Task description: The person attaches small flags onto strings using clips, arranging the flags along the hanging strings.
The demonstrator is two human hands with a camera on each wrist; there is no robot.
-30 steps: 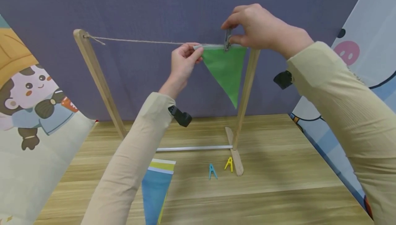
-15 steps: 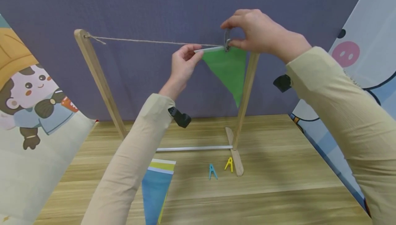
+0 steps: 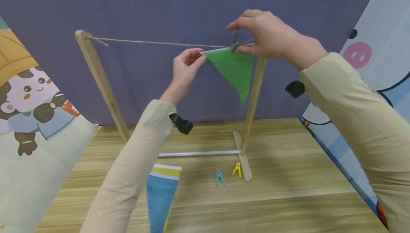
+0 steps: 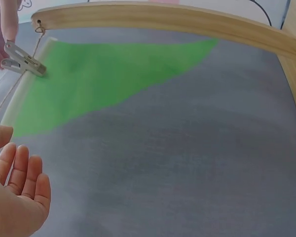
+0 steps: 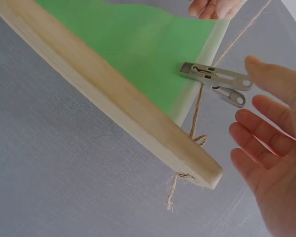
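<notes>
A green triangular flag point(image 3: 235, 67) with a white top band hangs at the right end of the twine point(image 3: 153, 42). A grey clothespin point(image 5: 214, 79) bites the band and twine together. Around its handle ends is my right hand point(image 3: 272, 35), thumb and fingers spread apart; in the right wrist view the thumb tip is close to one handle. My left hand point(image 3: 185, 69) is at the flag's left corner, its thumb and forefinger slightly parted in the left wrist view, other fingers relaxed. Whether the thumb still touches the corner is hard to tell.
The twine spans two wooden posts point(image 3: 100, 79) joined low down by a white rod point(image 3: 201, 153). On the table point(image 3: 288, 190) lie a blue clothespin point(image 3: 220, 177), a yellow clothespin point(image 3: 237, 170), a blue flag point(image 3: 161, 197) and a yellow flag point(image 3: 166, 171) beneath it.
My left hand has shifted slightly left and down, its fingers slipping off the flag's corner. My right fingers have loosened from the grey clothespin, which stays on the twine. The flag's tip swung slightly left.
</notes>
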